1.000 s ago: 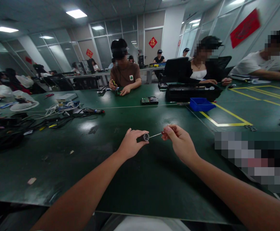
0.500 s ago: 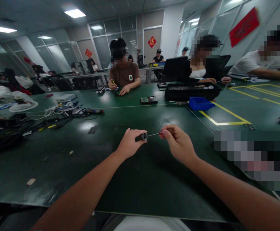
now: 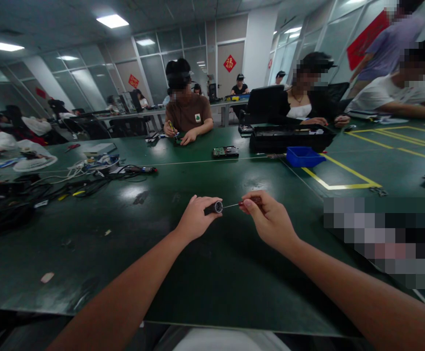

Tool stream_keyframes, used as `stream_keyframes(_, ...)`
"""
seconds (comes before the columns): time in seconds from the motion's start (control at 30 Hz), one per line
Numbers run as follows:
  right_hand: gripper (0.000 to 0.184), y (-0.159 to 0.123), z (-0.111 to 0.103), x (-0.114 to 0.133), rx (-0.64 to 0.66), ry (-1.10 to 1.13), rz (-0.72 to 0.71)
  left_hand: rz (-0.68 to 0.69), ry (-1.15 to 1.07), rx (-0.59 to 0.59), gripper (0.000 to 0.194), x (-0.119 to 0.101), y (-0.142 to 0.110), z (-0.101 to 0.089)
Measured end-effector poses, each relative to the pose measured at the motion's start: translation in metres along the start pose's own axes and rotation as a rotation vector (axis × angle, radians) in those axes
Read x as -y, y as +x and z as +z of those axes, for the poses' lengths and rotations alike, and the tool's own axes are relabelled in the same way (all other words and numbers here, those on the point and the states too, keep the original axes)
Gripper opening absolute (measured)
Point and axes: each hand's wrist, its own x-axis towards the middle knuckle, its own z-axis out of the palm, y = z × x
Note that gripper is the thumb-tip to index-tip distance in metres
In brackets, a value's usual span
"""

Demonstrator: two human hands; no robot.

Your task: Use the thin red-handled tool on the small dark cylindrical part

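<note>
My left hand [image 3: 196,217] is closed around a short black cylinder [image 3: 214,207] with a pale ring at its end, which faces right; its exact kind does not show. In my right hand [image 3: 269,217] is a screwdriver with a reddish-brown handle [image 3: 252,201]. Its thin metal shaft [image 3: 231,205] points left, with the tip at the ringed end of the cylinder. Whether the tip is inside or only touching, I cannot tell. Both hands are above the green table [image 3: 198,282], in front of me.
Tangled cables [image 3: 88,178] lie at the left. Farther back are a circuit-board device [image 3: 225,151], a blue bin [image 3: 303,156] and a long black tray [image 3: 289,140]. Across the table a person in a brown shirt [image 3: 192,113] works by hand. Yellow tape [image 3: 355,187] marks the right side.
The hands, cylinder and screwdriver stay nearly in place, with only a slight shift of the view. At the upper right, a person in a purple shirt has come into view.
</note>
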Motion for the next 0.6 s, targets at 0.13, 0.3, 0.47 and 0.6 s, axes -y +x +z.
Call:
stream_keyframes(0.13, 0.018, -0.0009, 0.0012, 0.0011, -0.016, -0.02, -0.029, 0.002, -0.01, 0.011, 0.034, -0.0014, 0.0004, -0.0007)
stream_keyframes(0.3, 0.016, -0.0022, 0.0011, 0.0032, -0.065, -0.09, -0.084, 0.004, -0.021, 0.005, 0.036, -0.0004, 0.0003, 0.0003)
stream_keyframes(0.47, 0.017, -0.0026, 0.0006, 0.0025, -0.074, -0.071, -0.072, -0.001, -0.012, 0.009, 0.036, 0.0016, 0.0, 0.0016)
stream_keyframes(0.6, 0.019, -0.0032, 0.0002, 0.0036, -0.068, 0.005, -0.059, 0.008, -0.017, 0.011, 0.035, 0.0015, -0.0001, 0.0017)
